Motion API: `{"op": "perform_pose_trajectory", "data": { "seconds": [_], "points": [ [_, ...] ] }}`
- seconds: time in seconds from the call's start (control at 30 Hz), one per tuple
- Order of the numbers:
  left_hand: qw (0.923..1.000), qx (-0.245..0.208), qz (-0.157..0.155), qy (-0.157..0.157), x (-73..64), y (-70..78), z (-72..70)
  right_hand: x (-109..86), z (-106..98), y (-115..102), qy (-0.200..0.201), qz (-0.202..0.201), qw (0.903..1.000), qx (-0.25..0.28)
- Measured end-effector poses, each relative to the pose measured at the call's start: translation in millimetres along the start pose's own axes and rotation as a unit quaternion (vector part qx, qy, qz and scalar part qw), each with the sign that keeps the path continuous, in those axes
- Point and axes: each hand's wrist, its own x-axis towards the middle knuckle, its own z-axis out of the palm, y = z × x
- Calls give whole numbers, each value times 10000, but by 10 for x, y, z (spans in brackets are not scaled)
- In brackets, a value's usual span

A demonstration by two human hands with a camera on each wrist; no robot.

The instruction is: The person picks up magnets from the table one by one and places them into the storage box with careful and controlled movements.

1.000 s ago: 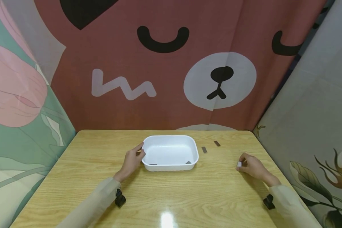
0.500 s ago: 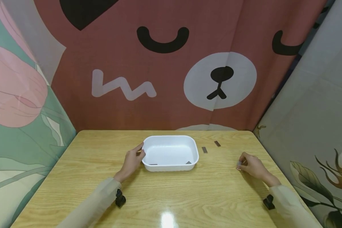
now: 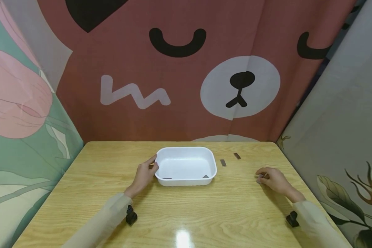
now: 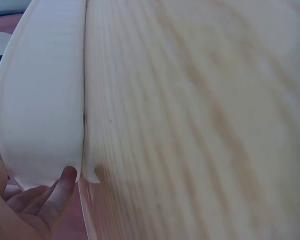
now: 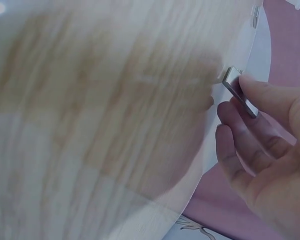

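At the left end of a white plastic tray [image 3: 186,182], my left hand [image 3: 143,174] holds the rim; in the left wrist view its fingertips [image 4: 67,176] touch the tray's outer wall. My right hand [image 3: 274,179], near the table's right side, pinches a small flat shiny metal rectangle [image 5: 241,94] between thumb and fingers, just above the tabletop. Two similar dark rectangles lie on the table right of the tray, one nearer [image 3: 223,163] and one farther back [image 3: 237,156]. Inside the tray show two small dark pieces, a left one [image 3: 166,178] and a right one [image 3: 205,176], partly hidden by the front wall.
The wooden table [image 3: 186,210] has a back edge against a reddish curtain [image 3: 127,120] with a bear face. Patterned cloths hang on the left [image 3: 15,103] and right [image 3: 341,137]. Each wrist carries a small black camera.
The fingers of my right hand have shifted round the metal rectangle, and its bright face now shows less in the head view. My left hand and the tray have stayed in place.
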Motion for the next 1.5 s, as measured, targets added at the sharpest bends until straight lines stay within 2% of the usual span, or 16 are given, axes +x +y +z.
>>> {"op": "perform_pose_trajectory", "data": {
  "seconds": [0.2,0.4,0.53,0.7,0.87,1.03,1.23,1.5],
  "points": [
    [9998,-55,140,152,62,54,30,11,-36,13,164,-67,9998,-93],
    [9992,-151,339,-122,158,143,163,-124,-130,46,458,-2,9984,-321],
    [9991,-203,364,-67,183,178,168,-105,-139,38,623,-162,9974,-339],
    [9991,-132,392,106,131,144,126,-38,-73,19,751,-437,9961,-127],
    [9997,-109,220,4,83,101,124,-40,-28,18,788,-599,9951,54],
    [9995,-114,305,-26,84,98,111,-1,-18,-2,887,-736,9932,180],
    [9996,-169,156,155,24,70,48,148,27,-58,804,-803,9918,581],
    [9998,-181,59,58,-66,48,34,216,138,-87,747,-925,9892,861]
  ]
}}
